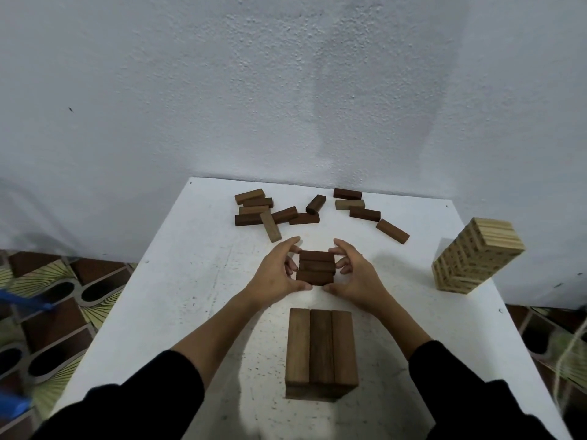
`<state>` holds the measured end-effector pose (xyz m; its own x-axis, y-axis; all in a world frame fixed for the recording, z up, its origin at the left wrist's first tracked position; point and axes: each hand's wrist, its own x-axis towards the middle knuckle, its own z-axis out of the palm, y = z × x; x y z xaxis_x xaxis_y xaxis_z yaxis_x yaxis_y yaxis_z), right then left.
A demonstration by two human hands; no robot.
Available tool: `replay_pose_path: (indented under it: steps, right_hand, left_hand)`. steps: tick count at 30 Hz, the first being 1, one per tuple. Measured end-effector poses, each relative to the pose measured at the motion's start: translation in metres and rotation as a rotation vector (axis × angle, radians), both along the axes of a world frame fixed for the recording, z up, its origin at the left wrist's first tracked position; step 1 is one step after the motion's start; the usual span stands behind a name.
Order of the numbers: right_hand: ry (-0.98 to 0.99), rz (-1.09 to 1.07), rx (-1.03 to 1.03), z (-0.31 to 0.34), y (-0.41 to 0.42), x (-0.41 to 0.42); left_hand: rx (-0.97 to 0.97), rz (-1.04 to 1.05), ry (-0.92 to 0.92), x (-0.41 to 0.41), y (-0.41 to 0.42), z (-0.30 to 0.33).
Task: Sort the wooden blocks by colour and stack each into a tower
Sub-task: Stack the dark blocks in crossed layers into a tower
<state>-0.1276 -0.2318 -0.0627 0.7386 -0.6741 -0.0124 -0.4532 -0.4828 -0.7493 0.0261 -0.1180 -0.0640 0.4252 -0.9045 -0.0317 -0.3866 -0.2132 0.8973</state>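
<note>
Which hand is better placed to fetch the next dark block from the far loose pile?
Right, marginally. Both hands frame the dark stack, but the right hand sits nearer the loose dark block; the left hand faces a mixed cluster.

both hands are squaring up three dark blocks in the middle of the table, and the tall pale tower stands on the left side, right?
Not quite. The head view shows the tall pale tower on the right side of the table, not the left. The rest holds: the left hand and right hand flank the three dark blocks in the middle.
</note>
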Motion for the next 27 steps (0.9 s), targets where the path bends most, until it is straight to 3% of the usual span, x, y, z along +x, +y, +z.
replay_pose_path:
  steps: [27]
  right_hand:
    - [0.005, 0.043, 0.026, 0.011, 0.001, -0.004]
  left_hand:
    - [0.016, -0.031, -0.054, 0.001, 0.001, -0.001]
